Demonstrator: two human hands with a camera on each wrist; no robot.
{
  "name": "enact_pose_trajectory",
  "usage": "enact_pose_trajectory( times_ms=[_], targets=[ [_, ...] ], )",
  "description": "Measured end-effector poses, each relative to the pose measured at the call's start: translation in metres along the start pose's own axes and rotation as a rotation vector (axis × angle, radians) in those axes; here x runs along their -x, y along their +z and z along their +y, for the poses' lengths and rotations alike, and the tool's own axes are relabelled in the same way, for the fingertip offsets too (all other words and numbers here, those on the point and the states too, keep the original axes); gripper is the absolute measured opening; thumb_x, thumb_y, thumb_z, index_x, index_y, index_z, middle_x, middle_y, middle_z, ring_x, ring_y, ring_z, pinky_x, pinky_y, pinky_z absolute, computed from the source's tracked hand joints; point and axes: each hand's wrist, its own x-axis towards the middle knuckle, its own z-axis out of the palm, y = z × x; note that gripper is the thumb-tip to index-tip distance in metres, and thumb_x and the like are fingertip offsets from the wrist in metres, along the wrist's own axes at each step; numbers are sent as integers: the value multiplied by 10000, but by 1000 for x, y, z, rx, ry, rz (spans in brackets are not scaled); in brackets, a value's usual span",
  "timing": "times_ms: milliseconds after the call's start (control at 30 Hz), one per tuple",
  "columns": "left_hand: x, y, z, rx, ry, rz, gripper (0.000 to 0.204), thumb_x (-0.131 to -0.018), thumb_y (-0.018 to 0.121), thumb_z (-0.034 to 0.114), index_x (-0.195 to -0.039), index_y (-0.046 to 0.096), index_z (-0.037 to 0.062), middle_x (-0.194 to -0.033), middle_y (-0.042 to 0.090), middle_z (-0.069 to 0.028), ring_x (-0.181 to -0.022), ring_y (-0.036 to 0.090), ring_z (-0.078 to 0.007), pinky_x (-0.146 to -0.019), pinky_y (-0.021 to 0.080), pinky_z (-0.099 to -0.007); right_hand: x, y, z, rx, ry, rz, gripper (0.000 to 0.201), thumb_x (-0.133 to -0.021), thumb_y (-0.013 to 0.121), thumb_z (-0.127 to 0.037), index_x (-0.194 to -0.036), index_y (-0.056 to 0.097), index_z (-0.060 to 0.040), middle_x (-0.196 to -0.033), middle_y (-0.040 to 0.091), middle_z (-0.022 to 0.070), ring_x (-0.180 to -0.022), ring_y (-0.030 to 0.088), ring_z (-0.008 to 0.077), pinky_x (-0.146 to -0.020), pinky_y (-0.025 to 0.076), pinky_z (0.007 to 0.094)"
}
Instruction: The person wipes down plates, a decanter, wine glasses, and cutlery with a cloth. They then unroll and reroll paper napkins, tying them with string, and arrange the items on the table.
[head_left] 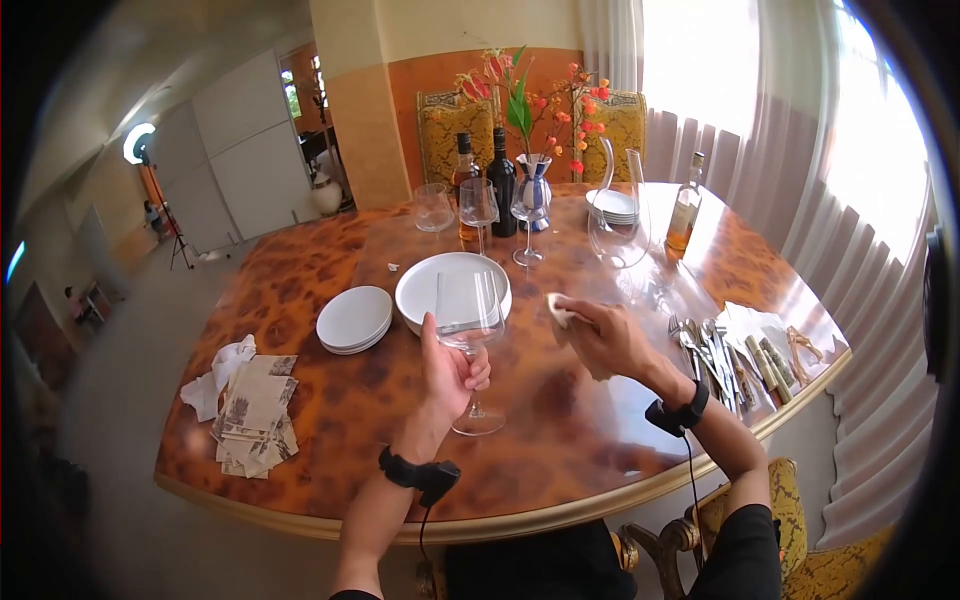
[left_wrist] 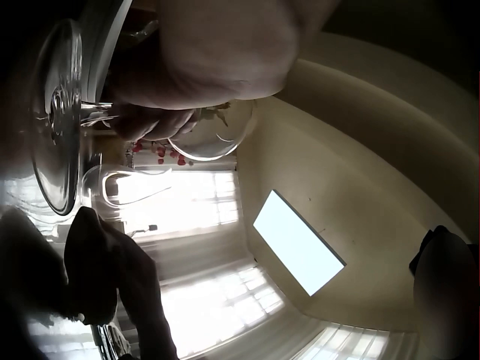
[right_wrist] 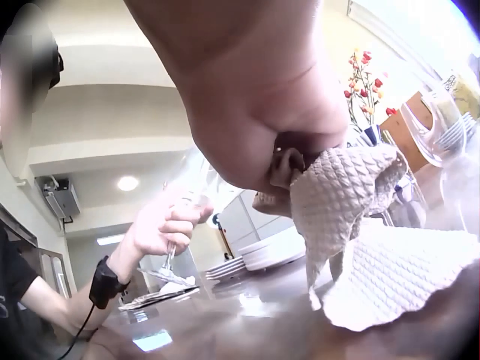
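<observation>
My left hand (head_left: 452, 375) grips a clear wine glass (head_left: 472, 330) by the stem and lower bowl. The glass is upright, its foot low over the near middle of the table. Up close in the left wrist view, the round foot (left_wrist: 56, 120) stands out beside the curled fingers. To the right, my right hand (head_left: 615, 338) pinches a bunched whitish cloth (right_wrist: 341, 199) with a quilted texture; a loose part of it hangs down toward the tabletop. Cloth and glass are apart. Behind the held glass sits a large white plate stack (head_left: 410, 275).
Smaller white plates (head_left: 352, 318) and a pile of printed napkins (head_left: 258, 410) lie left. Further back stand glasses (head_left: 478, 205), dark bottles (head_left: 503, 190), a flower vase (head_left: 535, 185) and a glass decanter (head_left: 620, 240). Cutlery (head_left: 710, 355) lies right, near a liquor bottle (head_left: 684, 215).
</observation>
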Motion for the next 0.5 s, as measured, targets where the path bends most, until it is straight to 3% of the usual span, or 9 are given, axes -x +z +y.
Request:
enact_pose_trajectory(
  times_ms=[33, 67, 167, 200, 267, 300, 400, 467, 500],
  targets=[
    [2, -2, -1, 25, 8, 4, 932, -895, 191, 781, -1099, 622, -20, -522, 357, -11, -416, 305, -128, -461, 263, -280, -11, 3, -19, -92, 46, 151, 263, -893, 550, -38, -1142, 636, -24, -985, 661, 229, -876, 667, 390, -774, 532, 442],
    [4, -2, -1, 9, 11, 14, 932, -895, 191, 781, -1099, 622, -20, -522, 357, -11, -416, 305, -128, -461, 263, -280, -20, 8, -34, -109, 38, 156, 263, -893, 550, -38, -1142, 636, -24, -985, 661, 229, -876, 667, 390, -774, 532, 442],
    [5, 1, -2, 111, 39, 11, 923, -886, 189, 793, -1137, 615, 13, -505, 294, 5, -405, 240, -127, -462, 225, -275, -45, 37, -61, -87, -387, 182, 398, -886, 566, -36, -1283, 545, -17, -1199, 596, 255, -1038, 623, 409, -871, 510, 459],
    [6, 4, -2, 168, 112, 69, 880, -891, 187, 785, -1244, 539, 60, -747, 395, -32, -622, 368, -163, -595, 321, -315, -49, 56, -63, -22, -514, 190, 454, -882, 568, -42, -1332, 511, -23, -1283, 556, 261, -1120, 597, 410, -913, 497, 467],
    [11, 3, 0, 281, 267, 186, 857, -900, 182, 770, -1458, 388, 153, -1231, 599, -108, -1055, 623, -234, -862, 512, -396, -56, 77, -74, 107, -633, 100, 583, -896, 587, -126, -1438, 398, -28, -1529, 269, 256, -1419, 280, 419, -1103, 356, 475],
    [15, -9, 0, 225, 304, -20, 807, -923, 181, 735, -1534, 239, 211, -1568, 286, -69, -1418, 332, -283, -1139, 327, -450, -54, 81, -81, 159, -596, 63, 610, -902, 588, -158, -1455, 368, -26, -1539, 239, 261, -1435, 242, 417, -1115, 332, 485],
    [19, -3, 9, 235, 380, 53, 848, -913, 210, 758, -1517, 268, 165, -1507, 380, -91, -1340, 438, -284, -1058, 427, -429, -58, 87, -81, 177, -586, 57, 656, -910, 588, -208, -1483, 322, -31, -1555, 197, 264, -1448, 208, 421, -1129, 304, 498],
    [20, -6, 8, 226, 384, 28, 858, -912, 211, 761, -1516, 266, 155, -1508, 378, -101, -1326, 456, -297, -1067, 423, -428, -64, 86, -74, 144, -613, 78, 673, -912, 587, -226, -1493, 305, -37, -1559, 183, 263, -1445, 211, 428, -1129, 300, 502],
    [18, -17, 5, 264, 372, -196, 836, -925, 214, 738, -1528, 239, 159, -1525, 348, -105, -1356, 417, -307, -1094, 385, -446, -66, 84, -71, 97, -614, 92, 686, -908, 598, -243, -1495, 303, -42, -1554, 191, 265, -1425, 239, 444, -1123, 299, 522]
  ],
)
